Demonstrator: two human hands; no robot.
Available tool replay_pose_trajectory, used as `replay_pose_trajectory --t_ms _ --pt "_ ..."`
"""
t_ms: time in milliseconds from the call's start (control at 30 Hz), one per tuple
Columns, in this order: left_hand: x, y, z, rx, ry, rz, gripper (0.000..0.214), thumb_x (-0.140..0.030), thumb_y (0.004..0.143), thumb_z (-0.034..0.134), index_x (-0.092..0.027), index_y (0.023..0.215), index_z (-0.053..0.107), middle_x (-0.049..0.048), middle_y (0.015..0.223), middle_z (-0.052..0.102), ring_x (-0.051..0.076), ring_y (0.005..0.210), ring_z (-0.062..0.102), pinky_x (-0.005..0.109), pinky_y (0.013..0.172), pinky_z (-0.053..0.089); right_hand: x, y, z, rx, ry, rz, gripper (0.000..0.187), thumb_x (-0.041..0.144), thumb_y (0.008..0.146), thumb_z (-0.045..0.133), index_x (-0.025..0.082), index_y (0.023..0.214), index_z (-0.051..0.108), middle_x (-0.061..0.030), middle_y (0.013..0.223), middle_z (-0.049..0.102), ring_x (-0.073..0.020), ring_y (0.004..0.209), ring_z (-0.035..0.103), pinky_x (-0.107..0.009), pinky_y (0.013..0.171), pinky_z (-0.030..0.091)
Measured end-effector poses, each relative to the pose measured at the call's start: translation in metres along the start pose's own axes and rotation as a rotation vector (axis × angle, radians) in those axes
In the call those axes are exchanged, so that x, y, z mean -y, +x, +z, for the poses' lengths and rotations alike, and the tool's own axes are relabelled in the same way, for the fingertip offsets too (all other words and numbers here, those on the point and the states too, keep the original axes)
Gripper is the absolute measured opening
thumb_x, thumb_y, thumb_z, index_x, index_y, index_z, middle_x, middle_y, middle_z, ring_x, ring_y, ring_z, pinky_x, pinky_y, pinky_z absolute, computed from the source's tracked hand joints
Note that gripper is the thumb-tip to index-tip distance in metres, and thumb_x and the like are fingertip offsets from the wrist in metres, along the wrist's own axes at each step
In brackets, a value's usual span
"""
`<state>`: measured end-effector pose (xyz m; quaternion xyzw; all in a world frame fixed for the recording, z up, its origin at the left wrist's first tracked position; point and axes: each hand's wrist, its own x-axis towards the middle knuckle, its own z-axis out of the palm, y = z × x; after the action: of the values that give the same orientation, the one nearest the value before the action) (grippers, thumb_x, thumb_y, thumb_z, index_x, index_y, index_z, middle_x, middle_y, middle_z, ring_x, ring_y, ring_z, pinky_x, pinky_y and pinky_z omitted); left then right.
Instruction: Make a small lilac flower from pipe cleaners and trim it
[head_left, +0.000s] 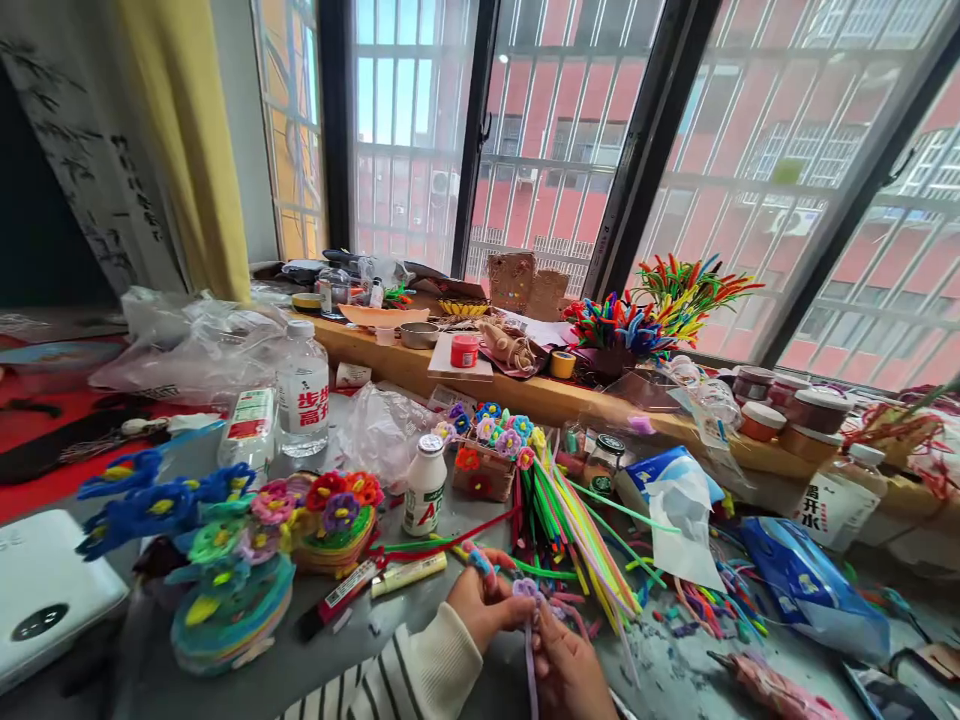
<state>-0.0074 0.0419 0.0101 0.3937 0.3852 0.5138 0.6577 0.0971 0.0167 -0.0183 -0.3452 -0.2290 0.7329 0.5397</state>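
My left hand (484, 603), in a striped white sleeve, and my right hand (570, 668) meet low in the middle of the view. Both pinch a lilac pipe cleaner (529, 640) whose top is curled into a small loop, its tail hanging down between them. A pink and blue twisted piece (478, 560) sits on a left finger. Right behind the hands lies a bundle of straight coloured pipe cleaners (577, 530).
Pipe-cleaner flower baskets (330, 520) (487, 455) and blue flowers (150, 500) stand on the grey table. A water bottle (303, 385), a small white bottle (424, 485), a glue stick (409, 575), tissues (679, 500) and a blue bag (810, 590) lie around. Jars (765, 415) line the wooden sill.
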Motion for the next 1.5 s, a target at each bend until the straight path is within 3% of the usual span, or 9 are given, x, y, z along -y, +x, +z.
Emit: replay_pose_trajectory --t_ms 100,233,400,500,733,933,1200,1367,1500 --pt "-0.002 -0.001 0.001 0.022 0.045 0.015 0.052 -0.035 0.038 0.072 -0.017 0.071 0.036 -0.0115 0.036 0.044 0.005 0.034 0.041 0.019 0.04 0.032 0.009 -0.004 0.003 -0.044 -0.124 -0.069 0.038 0.044 0.042 0.071 0.013 0.054 0.053 0.0061 0.041 0.044 -0.0013 0.032 0.03 -0.014 0.032 0.017" --pt "-0.007 -0.004 0.003 0.124 0.127 -0.023 0.051 -0.034 0.041 0.072 -0.019 0.071 0.033 -0.0105 0.036 0.047 0.006 0.033 0.042 0.019 0.038 0.032 0.027 -0.012 0.005 -0.079 -0.429 -0.28 0.042 0.055 0.059 0.055 0.015 0.05 0.045 0.0071 0.04 0.037 -0.0034 0.034 0.027 -0.017 0.033 0.018" --pt "-0.004 -0.008 0.005 0.358 0.225 -0.121 0.051 -0.033 0.042 0.071 -0.019 0.071 0.032 -0.0103 0.036 0.048 0.005 0.031 0.041 0.018 0.037 0.032 0.037 -0.023 0.001 0.004 -0.932 -0.535 0.039 0.048 0.074 0.041 0.015 0.052 0.046 0.0048 0.048 0.036 -0.0081 0.046 0.032 -0.02 0.043 0.025" --pt "0.001 -0.008 0.006 0.405 0.252 -0.135 0.05 -0.034 0.041 0.071 -0.019 0.071 0.033 -0.0095 0.036 0.05 0.005 0.031 0.042 0.018 0.036 0.034 0.036 -0.028 -0.002 0.047 -1.102 -0.595 0.04 0.044 0.077 0.037 0.016 0.05 0.048 0.0035 0.048 0.04 -0.0095 0.047 0.034 -0.021 0.046 0.024" --pt "0.002 -0.006 0.008 0.33 0.323 -0.22 0.039 -0.036 0.039 0.071 -0.014 0.06 0.047 -0.0045 0.038 0.053 0.008 0.033 0.046 0.021 0.038 0.037 0.038 -0.027 -0.005 -0.048 -1.231 -0.689 0.041 0.042 0.078 0.035 0.016 0.048 0.046 0.0027 0.047 0.04 -0.0106 0.046 0.036 -0.022 0.045 0.023" --pt "0.0 -0.01 0.01 0.436 0.297 -0.406 0.032 -0.039 0.046 0.068 -0.012 0.055 0.053 0.0017 0.044 0.058 0.013 0.037 0.052 0.028 0.046 0.041 0.036 -0.024 -0.003 -0.083 -1.243 -0.727 0.042 0.044 0.077 0.037 0.015 0.048 0.047 0.0025 0.047 0.04 -0.0104 0.048 0.037 -0.021 0.046 0.025" --pt "0.004 -0.009 0.01 0.306 0.195 -0.362 0.035 -0.035 0.04 0.071 -0.012 0.053 0.048 -0.0007 0.04 0.054 0.015 0.043 0.054 0.028 0.046 0.041 0.031 -0.018 -0.001 -0.069 -0.99 -0.592 0.042 0.05 0.075 0.037 0.015 0.054 0.047 0.0036 0.049 0.037 -0.0098 0.047 0.034 -0.02 0.045 0.027" --pt "0.006 -0.009 0.008 0.277 0.344 -0.291 0.038 -0.044 0.043 0.067 -0.011 0.053 0.05 0.0005 0.044 0.054 0.014 0.044 0.053 0.026 0.046 0.04 0.034 -0.019 -0.004 -0.051 -1.148 -0.637 0.043 0.046 0.077 0.036 0.015 0.05 0.048 0.0039 0.046 0.038 -0.0091 0.045 0.033 -0.02 0.044 0.025" --pt "0.004 -0.012 0.009 0.282 0.326 -0.294 0.04 -0.049 0.044 0.063 -0.014 0.055 0.047 -0.0029 0.045 0.051 0.014 0.045 0.053 0.024 0.043 0.038 0.037 -0.024 -0.007 -0.048 -1.24 -0.681 0.041 0.043 0.077 0.037 0.016 0.048 0.047 0.0027 0.047 0.041 -0.0102 0.047 0.035 -0.022 0.046 0.024"
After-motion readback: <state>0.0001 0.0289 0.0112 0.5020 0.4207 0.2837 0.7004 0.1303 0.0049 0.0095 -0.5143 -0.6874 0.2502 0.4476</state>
